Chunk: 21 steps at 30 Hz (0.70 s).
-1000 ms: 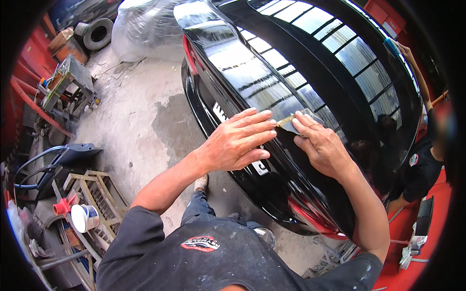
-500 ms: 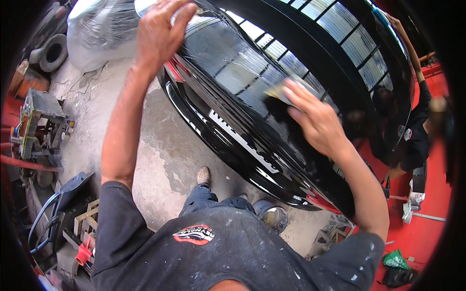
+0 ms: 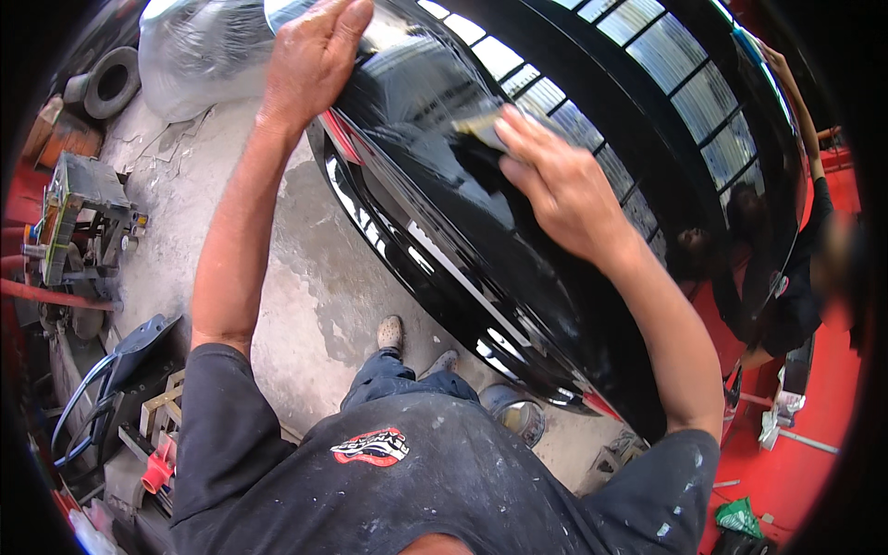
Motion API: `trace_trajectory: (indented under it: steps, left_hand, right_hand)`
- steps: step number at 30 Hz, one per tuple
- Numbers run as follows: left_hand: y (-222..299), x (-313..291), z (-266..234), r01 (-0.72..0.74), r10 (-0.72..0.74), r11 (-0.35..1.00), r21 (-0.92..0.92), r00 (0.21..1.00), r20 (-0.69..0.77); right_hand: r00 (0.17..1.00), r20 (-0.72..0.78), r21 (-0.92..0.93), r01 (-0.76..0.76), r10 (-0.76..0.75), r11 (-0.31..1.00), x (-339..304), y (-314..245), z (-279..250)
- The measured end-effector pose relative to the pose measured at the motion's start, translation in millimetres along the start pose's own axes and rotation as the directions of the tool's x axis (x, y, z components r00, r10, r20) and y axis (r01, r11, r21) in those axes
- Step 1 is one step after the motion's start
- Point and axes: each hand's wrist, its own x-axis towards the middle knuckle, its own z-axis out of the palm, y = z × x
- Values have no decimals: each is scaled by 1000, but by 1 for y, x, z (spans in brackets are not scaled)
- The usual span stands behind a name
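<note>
- The glossy black car panel (image 3: 481,240) fills the upper middle of the view; its curved surface mirrors a gridded roof and the person bending over it.
- A small yellowish sanding pad (image 3: 481,128) lies flat on the panel's upper part, mostly hidden under fingers.
- The right hand (image 3: 560,185) presses on that pad, its grip flat with fingers stretched over the pad, pinning it to the panel rather than clenched around it.
- The left hand (image 3: 310,55) rests open at the panel's far left edge, palm down, fingers spread, grasping nothing.
- A red strip and bright trim run along the panel's lower edge.
- Below the panel lies a stained concrete floor (image 3: 277,259); the person's shoes stand there, with a round tin (image 3: 518,416) just beside them.
- Left of the panel stand a cluttered metal stand (image 3: 79,222) and a tyre (image 3: 109,81); a plastic-wrapped bundle (image 3: 199,55) sits by the left hand.
- Right of the panel the floor is red.
</note>
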Motion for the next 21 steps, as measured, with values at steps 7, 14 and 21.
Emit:
trace_trajectory:
  steps: [7, 14, 21]
  left_hand:
    - [6, 3, 13, -61, 46, 987, -146, 994, -103]
    - [-3, -3, 3, -157, 110, 973, -169, 960, -257]
    - [-6, -1, 10, -213, 93, 921, -325, 933, -347]
  right_hand:
    - [1000, 4, -27, 14, -14, 1000, 41, 2, 13]
    - [994, 89, -18, 69, -67, 997, 46, -8, 10]
    - [992, -22, -48, 126, -127, 991, 99, -7, 27]
